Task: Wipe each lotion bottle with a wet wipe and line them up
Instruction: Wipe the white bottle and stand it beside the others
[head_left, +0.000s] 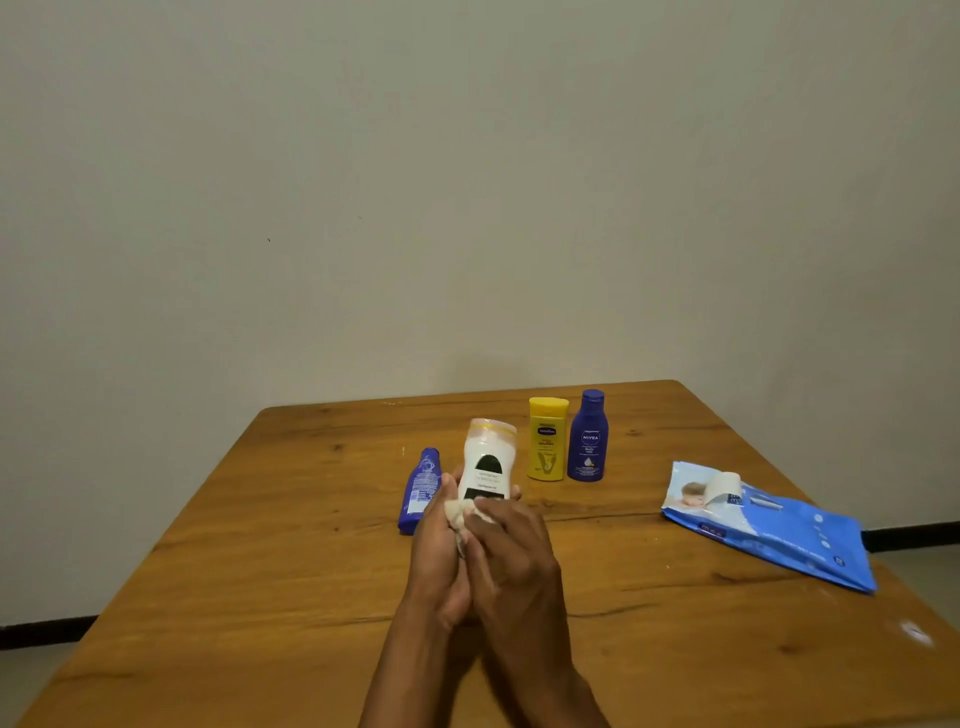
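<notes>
My left hand (441, 540) grips the lower part of a white lotion bottle (488, 457) with a black label, held upright above the table. Against the bottle's base my right hand (511, 545) presses a crumpled white wet wipe (462, 512), fingers curled round it. A yellow bottle (547, 439) and a dark blue Nivea bottle (588, 436) stand side by side behind. A second blue bottle (420, 488) lies on its side just left of my hands.
A blue pack of wet wipes (769, 525) lies at the right with its flap peeled open. The wooden table (260, 571) ends at a plain wall at the back.
</notes>
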